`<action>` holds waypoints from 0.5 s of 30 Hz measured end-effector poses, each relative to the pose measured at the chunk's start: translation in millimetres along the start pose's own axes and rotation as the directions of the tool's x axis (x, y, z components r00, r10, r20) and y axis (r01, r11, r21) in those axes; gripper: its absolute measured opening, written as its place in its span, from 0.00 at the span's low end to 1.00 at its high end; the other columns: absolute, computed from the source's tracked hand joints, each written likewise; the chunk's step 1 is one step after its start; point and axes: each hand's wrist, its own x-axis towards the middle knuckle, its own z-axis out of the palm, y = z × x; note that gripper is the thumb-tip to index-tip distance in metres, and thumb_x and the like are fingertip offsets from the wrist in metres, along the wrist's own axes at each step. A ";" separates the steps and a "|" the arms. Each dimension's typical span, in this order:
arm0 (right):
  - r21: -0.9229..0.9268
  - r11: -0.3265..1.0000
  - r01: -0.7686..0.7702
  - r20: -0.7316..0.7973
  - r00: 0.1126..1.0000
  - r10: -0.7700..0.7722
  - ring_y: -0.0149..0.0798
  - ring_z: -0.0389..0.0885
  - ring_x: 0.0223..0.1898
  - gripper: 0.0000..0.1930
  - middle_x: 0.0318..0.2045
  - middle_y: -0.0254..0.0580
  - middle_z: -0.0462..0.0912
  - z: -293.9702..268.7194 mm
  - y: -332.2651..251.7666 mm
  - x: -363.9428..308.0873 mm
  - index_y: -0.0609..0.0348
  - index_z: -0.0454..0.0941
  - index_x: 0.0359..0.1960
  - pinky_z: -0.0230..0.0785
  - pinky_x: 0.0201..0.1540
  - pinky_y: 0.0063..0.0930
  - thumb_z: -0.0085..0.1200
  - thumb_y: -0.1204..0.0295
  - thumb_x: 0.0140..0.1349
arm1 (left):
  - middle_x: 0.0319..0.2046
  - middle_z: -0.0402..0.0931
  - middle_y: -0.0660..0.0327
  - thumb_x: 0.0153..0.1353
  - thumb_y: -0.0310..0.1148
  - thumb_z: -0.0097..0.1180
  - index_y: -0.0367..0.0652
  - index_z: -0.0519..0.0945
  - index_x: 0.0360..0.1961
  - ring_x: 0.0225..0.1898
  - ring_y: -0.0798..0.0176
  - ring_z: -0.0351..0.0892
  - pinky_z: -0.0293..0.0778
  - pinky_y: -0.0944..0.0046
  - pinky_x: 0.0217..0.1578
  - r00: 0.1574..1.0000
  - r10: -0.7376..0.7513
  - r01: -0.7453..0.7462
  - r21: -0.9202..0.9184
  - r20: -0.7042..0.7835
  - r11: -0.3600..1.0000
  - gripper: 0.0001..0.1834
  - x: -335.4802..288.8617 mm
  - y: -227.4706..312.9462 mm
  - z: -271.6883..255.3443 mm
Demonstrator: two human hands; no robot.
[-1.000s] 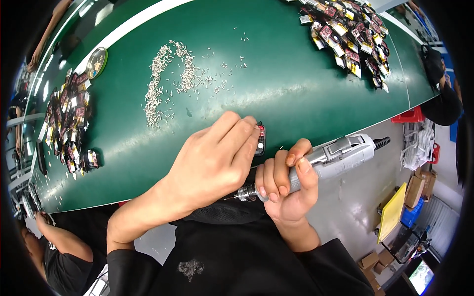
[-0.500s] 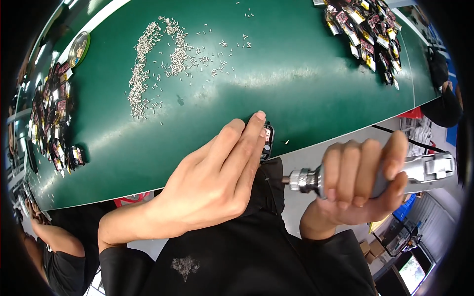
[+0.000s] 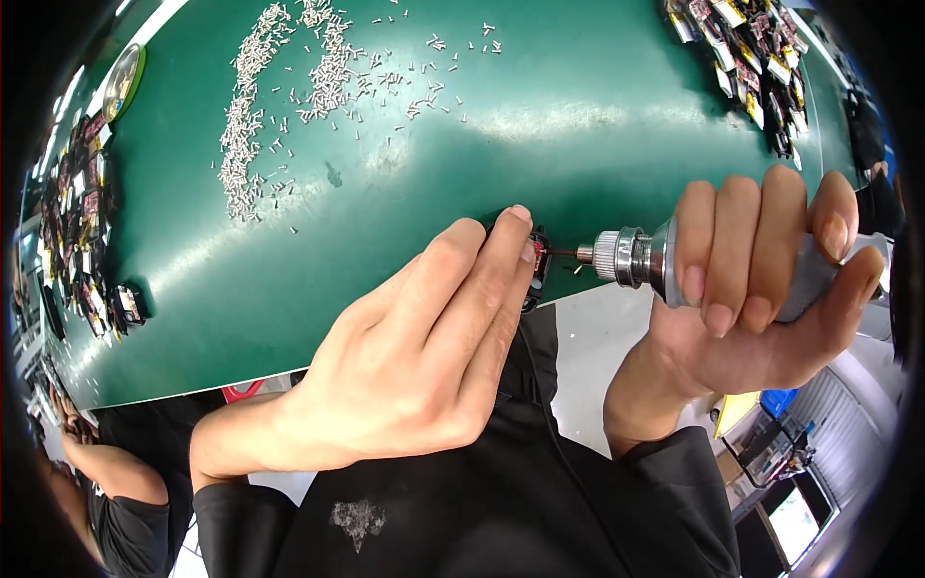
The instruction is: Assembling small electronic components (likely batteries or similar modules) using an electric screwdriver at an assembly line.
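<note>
At the near edge of the green table, my left hand is closed over a small black electronic device, its fingers lying along the device and covering most of it. My right hand is wrapped round a silver-grey power screwdriver. The thin bit points left and its tip meets the red part inside the device; whether it sits on a screw is too small to tell. One loose screw lies just beneath the bit.
Many small silver screws are spread over the far table. Heaps of similar black devices lie at the left and far right. A green-rimmed dish stands far left. Another person's arm shows at lower left.
My right hand has raised the screwdriver up and away from me, bringing its bit to the device. My left hand stays on the device. The view has shifted slightly.
</note>
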 end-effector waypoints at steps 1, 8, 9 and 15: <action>-0.023 1.000 0.003 0.011 1.000 -0.003 0.25 0.61 0.12 0.14 0.13 0.29 0.63 -0.5 0.6 -0.1 0.55 0.70 0.37 0.58 0.22 0.21 0.38 0.58 0.70 | 0.40 0.77 0.43 0.34 0.18 0.59 0.21 0.78 0.36 0.34 0.53 0.75 0.76 0.62 0.30 1.000 -0.002 0.002 -0.002 0.001 1.000 0.21 0.1 0.0 -0.6; -0.109 0.994 -0.008 0.083 0.996 0.017 0.24 0.61 0.13 0.14 0.13 0.28 0.63 0.2 1.1 0.0 0.53 0.67 0.36 0.61 0.22 0.22 0.38 0.57 0.70 | 0.41 0.76 0.42 0.32 0.19 0.58 0.21 0.78 0.36 0.34 0.52 0.75 0.76 0.62 0.30 0.999 -0.033 0.031 -0.054 -0.040 0.998 0.23 -2.2 1.4 4.3; -0.109 0.994 -0.008 0.087 0.996 0.018 0.24 0.61 0.13 0.14 0.13 0.28 0.63 0.2 2.9 1.0 0.53 0.67 0.36 0.61 0.22 0.22 0.38 0.57 0.70 | 0.42 0.76 0.42 0.33 0.19 0.58 0.20 0.78 0.36 0.35 0.52 0.75 0.76 0.62 0.29 0.999 -0.025 0.022 -0.055 -0.043 0.998 0.23 -2.2 0.8 4.6; -0.113 0.993 0.042 0.215 0.976 -0.017 0.23 0.60 0.13 0.12 0.14 0.26 0.64 5.5 6.8 11.0 0.53 0.64 0.36 0.60 0.22 0.19 0.38 0.58 0.70 | 0.46 0.74 0.42 0.33 0.19 0.58 0.21 0.76 0.39 0.37 0.52 0.74 0.77 0.62 0.29 0.999 -0.023 0.018 -0.155 -0.037 0.988 0.25 0.9 -7.6 3.6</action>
